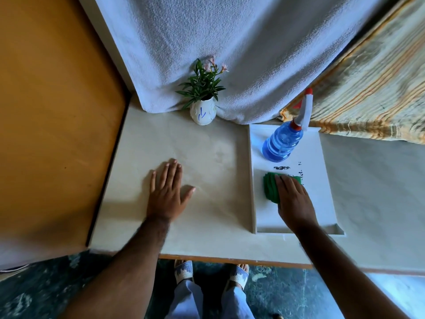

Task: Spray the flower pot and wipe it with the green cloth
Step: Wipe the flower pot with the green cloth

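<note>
A small white flower pot (202,113) with blue marks and a green plant with pink flowers stands at the back of the table, against a hanging white cloth. A blue spray bottle (282,143) with a white and red nozzle stands upright on the far part of a white tray (322,203). The folded green cloth (269,186) lies on the tray nearer to me. My right hand (295,199) rests flat on top of the cloth, covering most of it. My left hand (167,192) lies flat on the bare tabletop, fingers spread, well in front of the pot.
The pale tabletop (184,146) ends at a front edge near my feet. An orange-brown panel (46,111) stands on the left. A white towel (230,54) hangs behind the pot and a striped fabric (372,88) drapes at the back right.
</note>
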The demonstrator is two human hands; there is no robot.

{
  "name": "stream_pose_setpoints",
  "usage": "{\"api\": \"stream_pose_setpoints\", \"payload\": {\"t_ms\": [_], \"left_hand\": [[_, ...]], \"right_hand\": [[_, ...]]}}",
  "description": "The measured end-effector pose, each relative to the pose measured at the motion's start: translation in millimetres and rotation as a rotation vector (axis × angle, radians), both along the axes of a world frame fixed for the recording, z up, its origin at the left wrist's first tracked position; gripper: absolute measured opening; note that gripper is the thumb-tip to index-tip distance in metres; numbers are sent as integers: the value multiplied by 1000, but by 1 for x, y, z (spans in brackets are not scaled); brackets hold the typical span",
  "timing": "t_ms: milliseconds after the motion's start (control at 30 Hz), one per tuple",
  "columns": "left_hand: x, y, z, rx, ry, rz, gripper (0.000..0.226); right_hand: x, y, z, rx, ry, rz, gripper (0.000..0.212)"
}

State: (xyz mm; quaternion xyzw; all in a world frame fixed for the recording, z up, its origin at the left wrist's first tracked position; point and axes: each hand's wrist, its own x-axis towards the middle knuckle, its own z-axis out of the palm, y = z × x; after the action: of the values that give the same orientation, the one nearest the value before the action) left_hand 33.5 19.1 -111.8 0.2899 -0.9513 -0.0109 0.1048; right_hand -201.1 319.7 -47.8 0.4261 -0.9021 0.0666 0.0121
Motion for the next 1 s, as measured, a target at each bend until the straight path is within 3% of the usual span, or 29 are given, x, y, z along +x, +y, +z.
{"api": "stream_pose_setpoints", "payload": {"t_ms": [200,300,500,800,1000], "left_hand": [[0,1,-1,-19,40,7,83],[-1,0,2,20,11,4,83],[-1,0,1,16,45,0,81],[2,1,5,2,-1,4,86],[0,1,8,13,-51,5,87]], "right_hand": [[18,-18,25,-164,-68,30,61],[27,-69,41,-268,-56,319,42],[5,-188,29,-227,119,808,37],[-49,-270,48,-181,287,928,44],[-66,-280,40,-44,155,969,42]]}}
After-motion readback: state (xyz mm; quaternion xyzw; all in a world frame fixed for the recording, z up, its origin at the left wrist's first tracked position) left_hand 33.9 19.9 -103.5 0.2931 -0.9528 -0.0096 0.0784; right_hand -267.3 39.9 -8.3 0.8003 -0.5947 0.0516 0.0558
